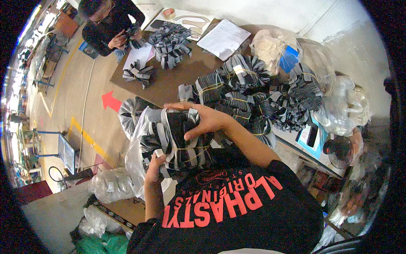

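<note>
Against my chest is a thick bundle of black and grey fabric strips [175, 137], tied with yellow bands. My left hand [156, 166] grips its lower left side, thumb on the strips. Across its top lies my right hand [209, 120], fingers over the far edge and thumb on the near face. A clear plastic bag [136, 163] hangs on the bundle's left side; whether any of the bundle sits inside it I cannot tell. Just beyond, more banded strip bundles [211, 88] are piled on the brown table [177, 78].
A person [110, 25] across the table's far left handles dark strips. Near them sit a loose strip heap [170, 42] and a white board [224, 39]. Filled plastic bags [275, 48] stand at the right, beside a small fan [338, 150]. A screen [67, 153] stands left.
</note>
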`<state>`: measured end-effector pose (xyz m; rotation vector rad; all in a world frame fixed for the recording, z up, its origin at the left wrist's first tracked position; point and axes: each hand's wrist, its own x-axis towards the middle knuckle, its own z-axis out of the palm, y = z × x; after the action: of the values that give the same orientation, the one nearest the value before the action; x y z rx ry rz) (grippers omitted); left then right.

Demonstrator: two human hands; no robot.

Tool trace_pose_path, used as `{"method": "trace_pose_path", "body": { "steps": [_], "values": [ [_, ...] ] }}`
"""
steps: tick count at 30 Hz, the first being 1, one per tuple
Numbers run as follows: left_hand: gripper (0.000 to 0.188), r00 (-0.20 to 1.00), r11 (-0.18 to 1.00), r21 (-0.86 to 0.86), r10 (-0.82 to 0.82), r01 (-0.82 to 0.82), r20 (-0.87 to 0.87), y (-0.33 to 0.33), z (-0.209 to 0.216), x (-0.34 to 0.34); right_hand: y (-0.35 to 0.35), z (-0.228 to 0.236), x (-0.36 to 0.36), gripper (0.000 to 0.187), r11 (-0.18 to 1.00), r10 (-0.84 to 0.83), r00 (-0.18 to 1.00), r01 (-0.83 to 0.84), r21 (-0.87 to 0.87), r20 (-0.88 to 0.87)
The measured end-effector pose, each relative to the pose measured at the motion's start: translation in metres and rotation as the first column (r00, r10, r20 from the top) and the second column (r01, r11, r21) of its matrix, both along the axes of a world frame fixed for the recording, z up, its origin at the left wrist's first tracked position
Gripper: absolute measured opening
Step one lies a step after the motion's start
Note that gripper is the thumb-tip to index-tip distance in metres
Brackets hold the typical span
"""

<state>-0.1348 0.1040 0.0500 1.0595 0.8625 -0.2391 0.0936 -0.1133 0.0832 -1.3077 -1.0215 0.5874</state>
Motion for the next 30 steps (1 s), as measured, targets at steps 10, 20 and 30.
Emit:
{"method": "trace_pose_path", "body": {
  "steps": [10, 20, 30],
  "values": [
    [0.058, 0.981, 0.989, -0.073, -0.115, 0.128, 0.155, -0.013, -0.008, 0.031, -0.028, -0.019, 0.004, 0.075, 0.958, 0.031, 0.997, -0.049, -0.282, -0.067],
    [0.052, 0.988, 0.992, 0.045, -0.123, 0.119, 0.097, -0.019, 0.029, 0.050, -0.037, -0.040, 0.001, 0.074, 0.953, -0.034, 0.911, -0.094, -0.288, -0.411],
    [0.069, 0.982, 0.999, 0.012, -0.054, 0.053, 0.181, -0.045, 0.043, 0.093, -0.098, -0.074, -0.016, 0.049, 0.961, -0.053, 0.183, 0.275, -0.001, -0.982]
  ]
}}
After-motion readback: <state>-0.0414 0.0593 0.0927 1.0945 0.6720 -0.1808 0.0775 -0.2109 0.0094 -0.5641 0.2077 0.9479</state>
